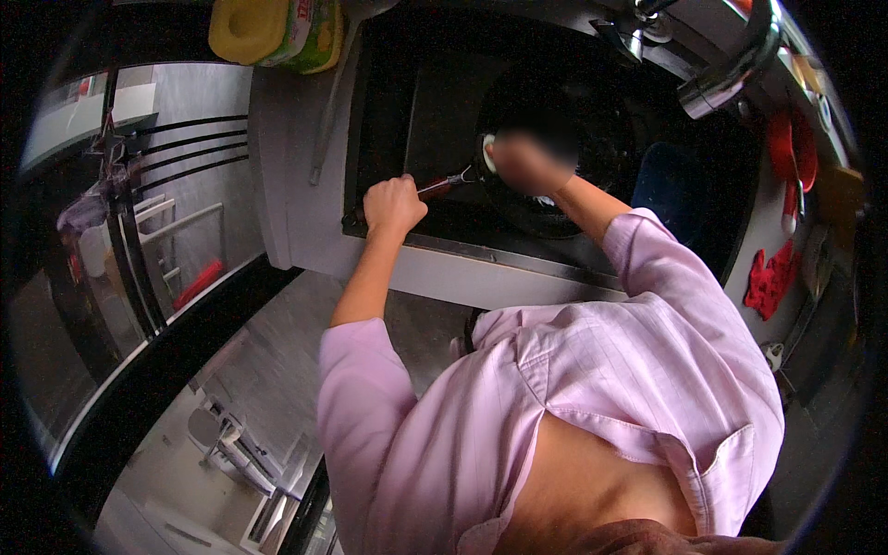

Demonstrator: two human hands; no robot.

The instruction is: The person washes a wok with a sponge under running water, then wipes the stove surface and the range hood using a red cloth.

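Observation:
My left hand (395, 203) is closed around the handle (438, 186) of a round dark pan (531, 90). The pan rests within a dark sink (444, 104), and its outline is hard to make out in the low light. My right hand (533, 163) is down inside the pan and partly blurred. Its fingers press on a small pale pad (489, 154), possibly a sponge, of which only the left edge shows. Bright wet-looking glints lie on the pan's surface below that hand.
A chrome faucet (721, 90) arches over the sink's right rear. At the upper left stands a yellow-green container (277, 35), beside a long grey utensil (334, 104). A dark blue object (666, 180) lies right of the pan. A red cloth item (770, 277) rests on the right counter.

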